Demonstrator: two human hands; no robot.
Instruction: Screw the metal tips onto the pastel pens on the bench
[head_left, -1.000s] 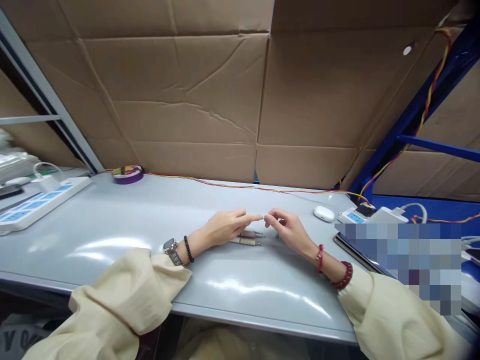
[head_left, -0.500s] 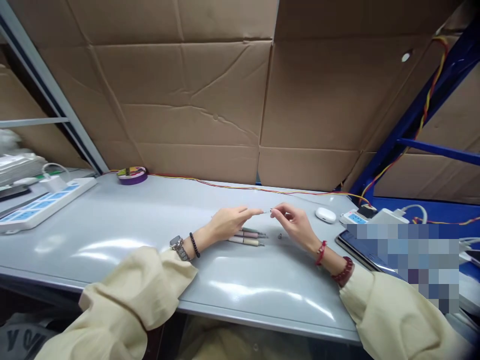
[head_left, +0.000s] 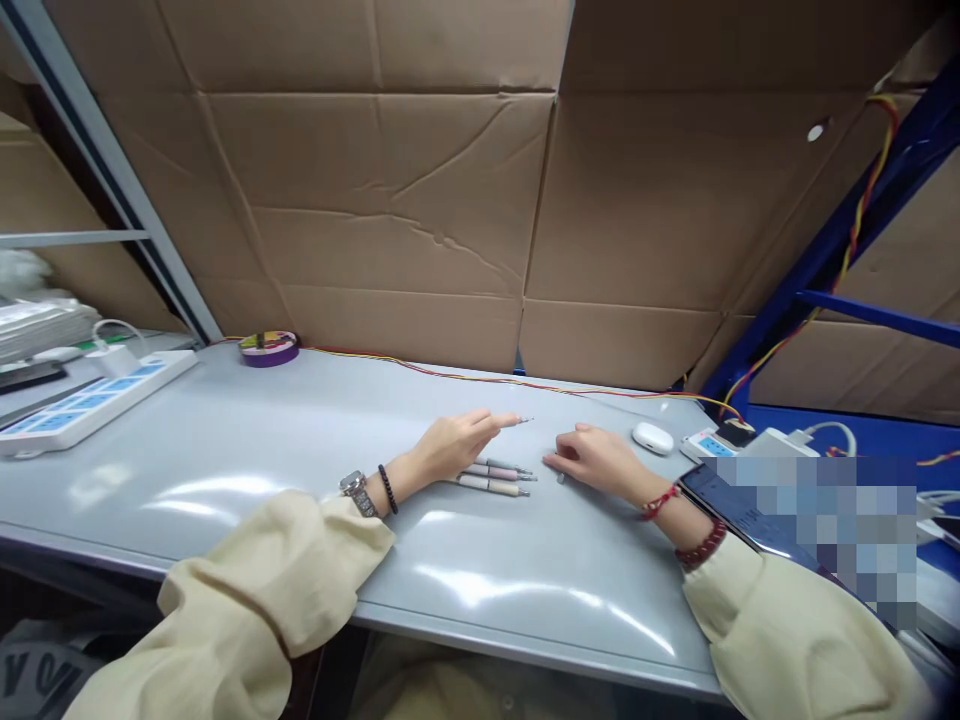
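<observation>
Done, seemingly: pen (head_left: 523, 420) tip bare, centre of frame | left over: small part (head_left: 560, 479) loose on surface (head_left: 322, 430), right of centre; three pens (head_left: 493, 488) unheld | left hand (head_left: 456, 446) grip: clamped on pen | right hand (head_left: 598, 460) grip: curled beside small part, contents cannot tell | change: right hand lowered from pen tip

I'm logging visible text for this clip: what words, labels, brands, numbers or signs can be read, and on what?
Nothing reads with certainty.
Grey item, lower left: large letters, partly cut off, too unclear to quote.
Purple roll: printed top too blurred.
Pens: any print too small.
Watch: too small.
Flat device: pixelated area hides any text.
Power strip, left: nothing legible.
</observation>
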